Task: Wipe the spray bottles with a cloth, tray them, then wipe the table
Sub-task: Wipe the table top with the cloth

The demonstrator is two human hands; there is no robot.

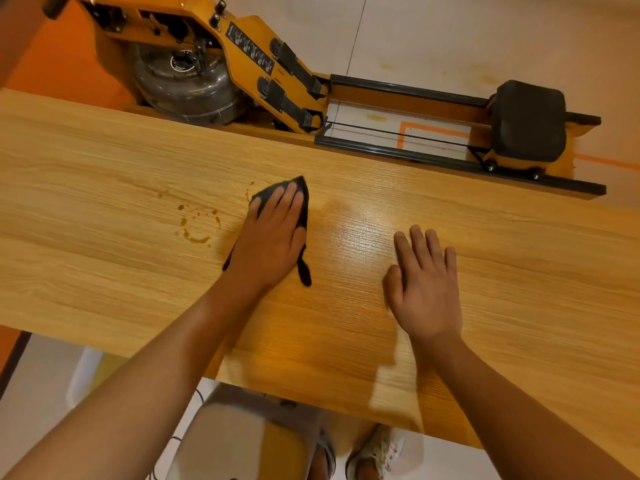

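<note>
Left hand (270, 237) flat, pressing dark cloth (300, 195) onto table (104, 202), right hand (426, 285) open, empty

Worktop (104, 271) was pale wood-grain board with a fine ribbed texture and a satin finish. It shone glossy at 3 o'clock of the cloth. Cloth (300, 188) was dark, soft fabric, matt, with limp edges. Brown ring stains (197, 223) marked the grain at 9 o'clock of it. At 12 o'clock, the rowing machine (242, 46) had a smooth orange-toned wood frame. Its tank (180, 84) looked like clear glossy plastic, its rails (408, 88) dark and metallic, its seat (530, 119) black, matt and padded. Floor (450, 36) was pale and smooth.
</note>
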